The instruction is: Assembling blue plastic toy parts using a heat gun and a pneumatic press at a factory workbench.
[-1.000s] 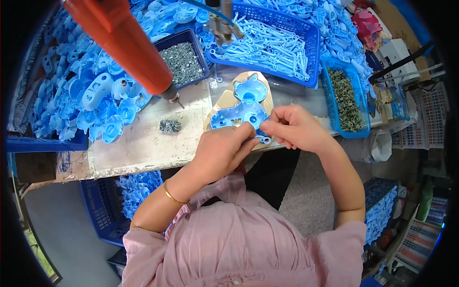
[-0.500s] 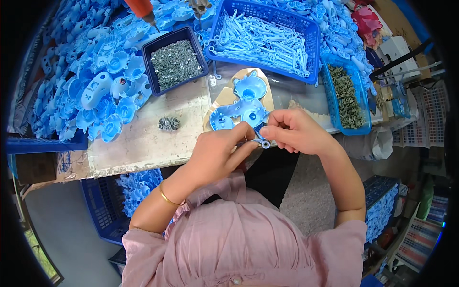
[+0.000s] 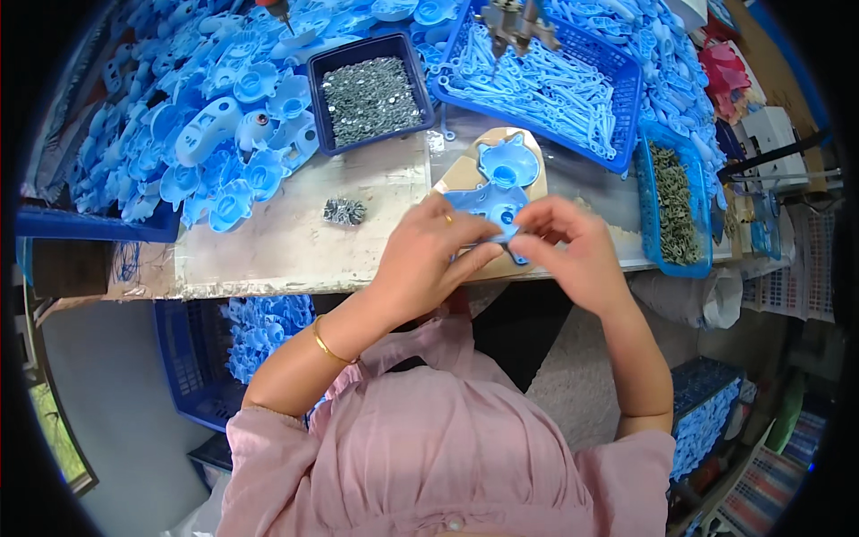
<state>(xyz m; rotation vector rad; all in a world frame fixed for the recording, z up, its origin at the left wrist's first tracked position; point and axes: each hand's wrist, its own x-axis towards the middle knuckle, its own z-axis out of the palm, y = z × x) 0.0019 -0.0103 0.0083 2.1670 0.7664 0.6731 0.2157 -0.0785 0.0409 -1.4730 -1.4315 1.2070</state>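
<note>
A light blue plastic shell [image 3: 510,163] with rounded cups lies in a tan holder [image 3: 535,143] near the table's front edge. Over its near part, my left hand [image 3: 434,251] is closed in a pinch, a ring on one finger. My right hand [image 3: 573,249] pinches from the other side, its fingertips almost meeting the left ones. Whatever sits between the fingertips is too small and covered to make out. A bit of blue plastic [image 3: 519,256] shows just below the fingers.
A dark blue bin of small metal screws [image 3: 371,98] stands behind left, beside a heap of blue shells [image 3: 215,134]. A blue basket [image 3: 617,161] holds thin ringed rods [image 3: 537,85]. At right is a tub of metal pieces [image 3: 673,206]. A screw clump [image 3: 344,211] lies left; tool tips [image 3: 514,27] hang above.
My fingers have moved from the shell's near edge up onto it. The blue piece with a ringed end that showed between them is now hidden. The whole view has shifted a little.
</note>
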